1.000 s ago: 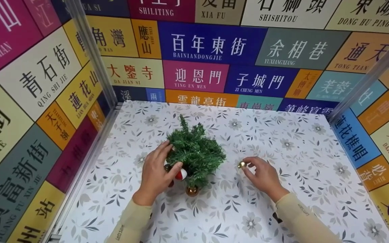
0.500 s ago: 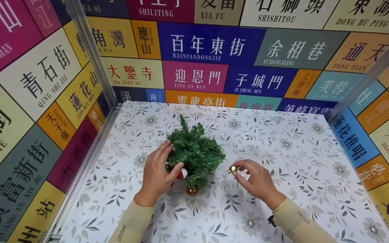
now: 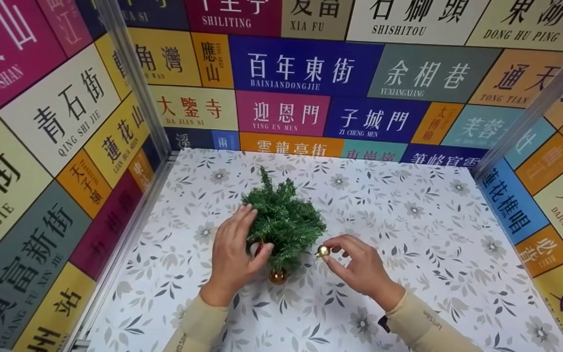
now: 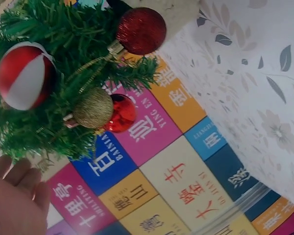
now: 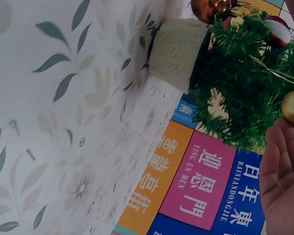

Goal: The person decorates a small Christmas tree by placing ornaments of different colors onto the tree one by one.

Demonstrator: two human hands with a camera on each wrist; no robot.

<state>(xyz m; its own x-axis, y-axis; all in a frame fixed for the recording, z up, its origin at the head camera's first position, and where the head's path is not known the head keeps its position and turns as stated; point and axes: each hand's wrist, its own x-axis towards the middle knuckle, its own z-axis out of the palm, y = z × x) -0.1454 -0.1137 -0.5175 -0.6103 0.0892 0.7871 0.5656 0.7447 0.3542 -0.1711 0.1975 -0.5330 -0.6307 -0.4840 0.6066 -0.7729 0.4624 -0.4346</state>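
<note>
A small artificial Christmas tree [image 3: 286,220] stands in a pale fabric-like pot [image 5: 175,55]. My right hand [image 3: 362,266] pinches a gold Christmas ball [image 3: 323,251] between thumb and fingertips, just right of the lower branches. The ball's thin gold string [image 5: 272,71] hangs loose toward the tree in the right wrist view. My left hand [image 3: 235,252] rests along the tree's left side, its fingers relaxed against the branches. In the left wrist view a red-and-white ball [image 4: 25,78], a gold glitter ball [image 4: 94,107], a shiny red ball [image 4: 122,113] and a dark red ball [image 4: 141,31] hang there.
A copper ball [image 3: 277,276] hangs at the tree's near side. The table [image 3: 408,190] has a white leaf-and-flower covering. Colourful sign-printed panels [image 3: 306,63] wall the back and both sides, with metal posts [image 3: 140,78] at the corners.
My right hand has carried the gold ball left, close to the tree. My left hand has shifted slightly right and now hides the red-and-white ball from the head view.
</note>
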